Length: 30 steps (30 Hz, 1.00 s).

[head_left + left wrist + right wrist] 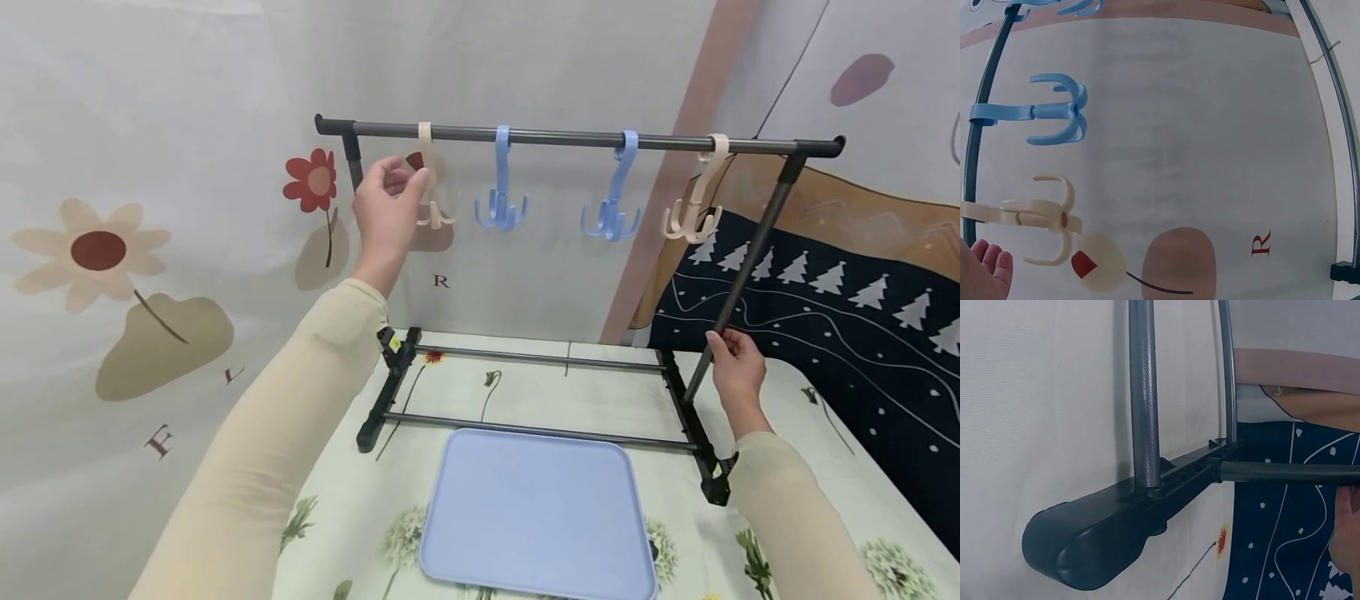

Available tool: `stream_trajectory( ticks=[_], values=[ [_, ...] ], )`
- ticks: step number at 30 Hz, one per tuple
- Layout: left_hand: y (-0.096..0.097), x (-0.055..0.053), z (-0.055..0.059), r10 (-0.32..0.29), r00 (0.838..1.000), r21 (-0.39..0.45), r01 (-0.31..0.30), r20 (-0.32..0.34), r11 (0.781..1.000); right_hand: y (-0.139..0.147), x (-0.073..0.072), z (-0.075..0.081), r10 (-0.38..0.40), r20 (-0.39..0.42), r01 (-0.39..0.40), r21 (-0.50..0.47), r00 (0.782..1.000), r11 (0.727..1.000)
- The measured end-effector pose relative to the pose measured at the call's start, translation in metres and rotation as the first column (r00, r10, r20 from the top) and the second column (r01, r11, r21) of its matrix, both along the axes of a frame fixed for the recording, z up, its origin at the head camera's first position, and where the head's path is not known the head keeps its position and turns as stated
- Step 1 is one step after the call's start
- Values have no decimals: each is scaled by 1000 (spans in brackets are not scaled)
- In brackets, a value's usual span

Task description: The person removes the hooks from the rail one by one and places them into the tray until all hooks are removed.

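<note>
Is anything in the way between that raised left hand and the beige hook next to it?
Nothing visible is: in the left wrist view, the left hand is right beside the beige multi-prong hook, with no object between them.

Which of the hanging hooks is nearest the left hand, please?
The leftmost beige hook; the two blue hooks and the other beige hook hang farther right.

Clear passage between 2 blue hooks [502, 187]; obstructions: top rail [566, 137] above, 2 lower rails [540, 357] below, right upright [754, 258] at side
</note>
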State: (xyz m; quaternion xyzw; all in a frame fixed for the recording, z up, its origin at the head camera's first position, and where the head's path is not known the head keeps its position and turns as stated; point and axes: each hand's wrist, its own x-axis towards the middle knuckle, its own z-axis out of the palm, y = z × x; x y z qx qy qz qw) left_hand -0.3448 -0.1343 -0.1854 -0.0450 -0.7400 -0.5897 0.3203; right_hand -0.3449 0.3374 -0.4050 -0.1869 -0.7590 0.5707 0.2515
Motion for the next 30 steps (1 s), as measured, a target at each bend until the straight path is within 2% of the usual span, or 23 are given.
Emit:
stream_trajectory(
  ticks=[6,11,15,24,30],
  values=[
    [15,-5,7,39,999,14,-40,13,999,-1,1,0,1,4,-1,-6,1000,1000],
    [24,-8,10,98,995,13,-98,28,995,-2,2,0,-3,-5,3,-12,1000,1000],
    [26,-11,12,136,989,0,-136,54,991,-2,3,2,-4,-9,4,-20,1000,1000],
    [29,-22,13,184,976,-48,-180,117,983,-1,4,1,-2,8,2,-45,1000,999],
    [30,-26,13,214,968,-72,-205,135,976,-2,3,1,4,4,-3,-37,1000,999]
  ],
)
